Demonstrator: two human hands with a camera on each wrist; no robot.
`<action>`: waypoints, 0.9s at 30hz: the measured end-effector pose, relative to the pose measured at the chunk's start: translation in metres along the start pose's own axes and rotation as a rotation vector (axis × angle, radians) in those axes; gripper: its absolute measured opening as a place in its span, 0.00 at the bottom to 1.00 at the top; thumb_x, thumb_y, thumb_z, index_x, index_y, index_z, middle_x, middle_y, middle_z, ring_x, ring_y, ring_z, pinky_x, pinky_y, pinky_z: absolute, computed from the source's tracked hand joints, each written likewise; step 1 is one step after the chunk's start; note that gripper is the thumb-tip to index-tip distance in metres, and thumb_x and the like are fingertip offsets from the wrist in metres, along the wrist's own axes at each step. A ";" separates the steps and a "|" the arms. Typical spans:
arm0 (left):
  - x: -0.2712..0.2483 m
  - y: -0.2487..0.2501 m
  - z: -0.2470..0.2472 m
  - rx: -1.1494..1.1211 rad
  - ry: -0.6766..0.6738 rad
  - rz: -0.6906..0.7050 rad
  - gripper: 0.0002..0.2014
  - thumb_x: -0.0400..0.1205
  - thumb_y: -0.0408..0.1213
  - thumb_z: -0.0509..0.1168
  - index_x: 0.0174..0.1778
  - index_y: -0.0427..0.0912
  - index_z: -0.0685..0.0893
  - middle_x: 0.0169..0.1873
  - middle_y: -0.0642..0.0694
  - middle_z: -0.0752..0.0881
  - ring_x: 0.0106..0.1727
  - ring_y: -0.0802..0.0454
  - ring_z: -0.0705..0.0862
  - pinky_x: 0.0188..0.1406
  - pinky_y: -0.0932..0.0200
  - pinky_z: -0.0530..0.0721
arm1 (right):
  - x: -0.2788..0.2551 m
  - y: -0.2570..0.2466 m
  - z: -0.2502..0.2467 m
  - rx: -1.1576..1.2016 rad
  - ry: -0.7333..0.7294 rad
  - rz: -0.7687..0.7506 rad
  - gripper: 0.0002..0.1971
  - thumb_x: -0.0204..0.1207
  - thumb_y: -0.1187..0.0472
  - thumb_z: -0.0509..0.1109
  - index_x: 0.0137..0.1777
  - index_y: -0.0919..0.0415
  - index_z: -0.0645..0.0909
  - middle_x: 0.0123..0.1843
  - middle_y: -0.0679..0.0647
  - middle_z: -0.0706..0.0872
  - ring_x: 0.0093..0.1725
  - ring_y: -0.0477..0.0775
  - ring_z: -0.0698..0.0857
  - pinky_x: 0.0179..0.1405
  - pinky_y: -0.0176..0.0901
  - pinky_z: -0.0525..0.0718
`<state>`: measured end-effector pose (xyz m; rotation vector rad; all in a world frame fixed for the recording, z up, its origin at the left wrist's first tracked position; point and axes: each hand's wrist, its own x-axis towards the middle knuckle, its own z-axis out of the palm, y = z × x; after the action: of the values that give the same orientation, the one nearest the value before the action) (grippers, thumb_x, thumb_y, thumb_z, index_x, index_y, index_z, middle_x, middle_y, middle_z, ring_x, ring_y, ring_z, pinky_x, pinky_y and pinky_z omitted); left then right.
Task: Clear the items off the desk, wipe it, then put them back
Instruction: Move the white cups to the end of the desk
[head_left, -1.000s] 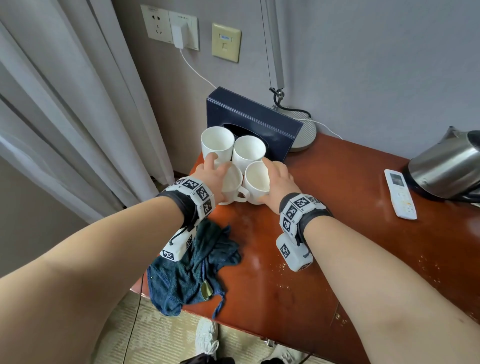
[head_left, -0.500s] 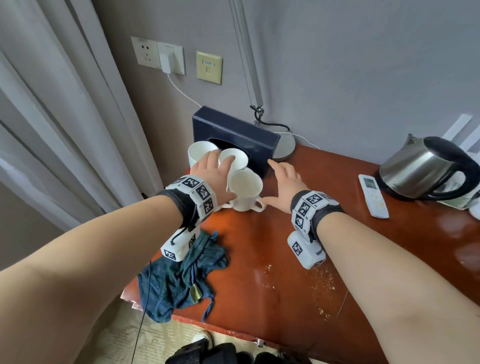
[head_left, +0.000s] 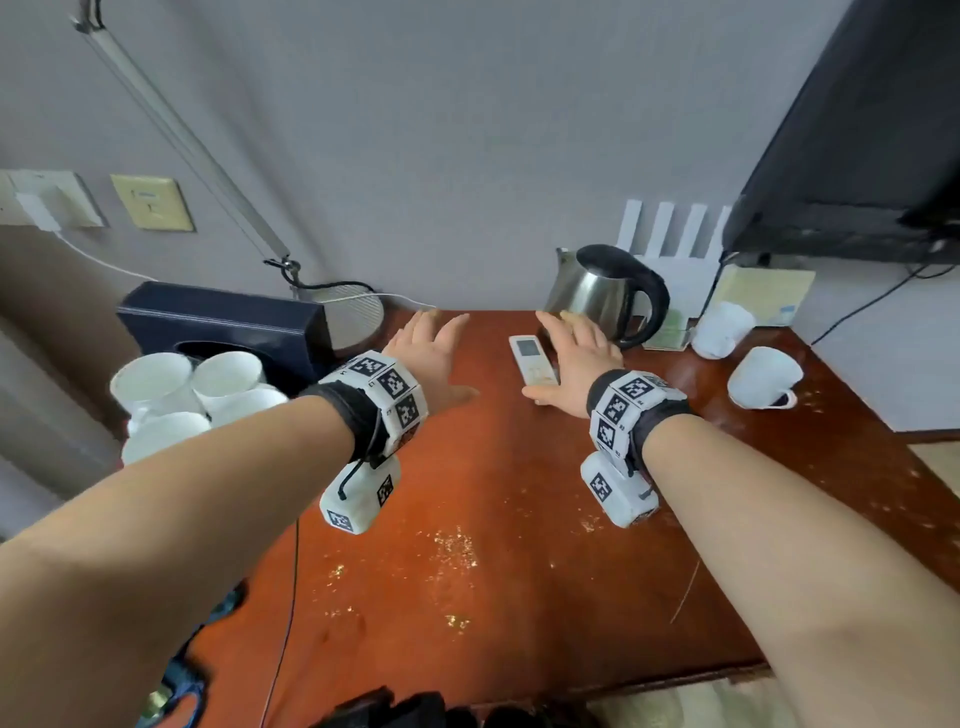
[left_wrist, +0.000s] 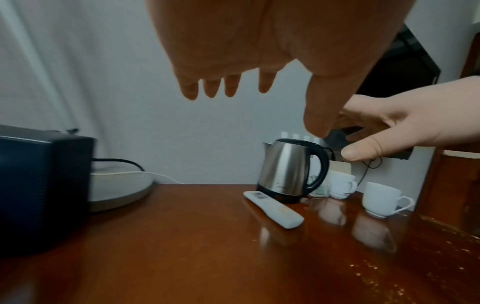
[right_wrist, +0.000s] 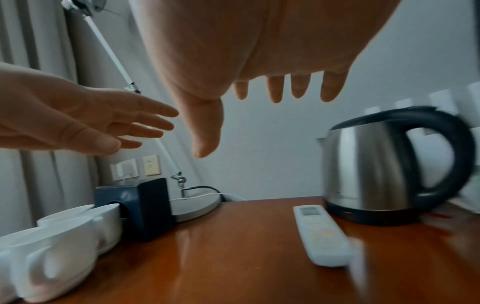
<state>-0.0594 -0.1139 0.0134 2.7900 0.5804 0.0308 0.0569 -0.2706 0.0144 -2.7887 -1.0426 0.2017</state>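
Note:
Both hands hover empty, fingers spread, over the red-brown desk (head_left: 467, 519). My left hand (head_left: 431, 343) is above the desk's middle, right of the dark blue tissue box (head_left: 228, 322) and a cluster of white cups (head_left: 187, 384). My right hand (head_left: 576, 343) is over the white remote (head_left: 532, 358), just in front of the steel kettle (head_left: 602, 296). In the wrist views the remote (left_wrist: 272, 208) (right_wrist: 322, 232) and the kettle (left_wrist: 291, 170) (right_wrist: 389, 164) stand below the open hands. Two more white cups (head_left: 763, 376) stand at the right.
A lamp base (head_left: 353, 317) with its cords sits behind the tissue box. A dark screen (head_left: 857, 145) hangs at the upper right, with a card holder (head_left: 763, 296) beneath it. Crumbs speckle the desk's front. A blue cloth (head_left: 182, 691) hangs at the front left corner.
Both hands have let go of the cups at the left and moved right, toward the remote and kettle. The head view has swung to the right.

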 end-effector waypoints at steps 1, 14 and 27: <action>0.009 0.020 0.006 -0.007 -0.007 0.007 0.46 0.75 0.53 0.70 0.83 0.53 0.49 0.82 0.42 0.52 0.83 0.45 0.52 0.82 0.48 0.56 | -0.002 0.022 -0.006 -0.002 0.002 0.019 0.47 0.72 0.43 0.71 0.83 0.46 0.44 0.85 0.54 0.47 0.84 0.57 0.45 0.81 0.58 0.51; 0.114 0.246 0.080 -0.169 -0.224 0.026 0.42 0.77 0.47 0.70 0.83 0.50 0.52 0.80 0.45 0.57 0.78 0.45 0.64 0.74 0.52 0.68 | 0.007 0.311 -0.047 0.138 -0.094 0.384 0.42 0.75 0.46 0.69 0.82 0.44 0.46 0.83 0.54 0.49 0.80 0.63 0.58 0.77 0.57 0.65; 0.208 0.333 0.146 -0.139 -0.382 0.057 0.46 0.75 0.42 0.73 0.83 0.50 0.50 0.80 0.44 0.57 0.79 0.45 0.63 0.75 0.50 0.68 | 0.082 0.416 -0.016 0.453 -0.164 0.607 0.26 0.87 0.58 0.48 0.83 0.52 0.49 0.79 0.62 0.68 0.73 0.65 0.74 0.72 0.57 0.73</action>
<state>0.2722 -0.3646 -0.0386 2.5799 0.3856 -0.4230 0.3866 -0.5281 -0.0558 -2.5932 -0.1043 0.6520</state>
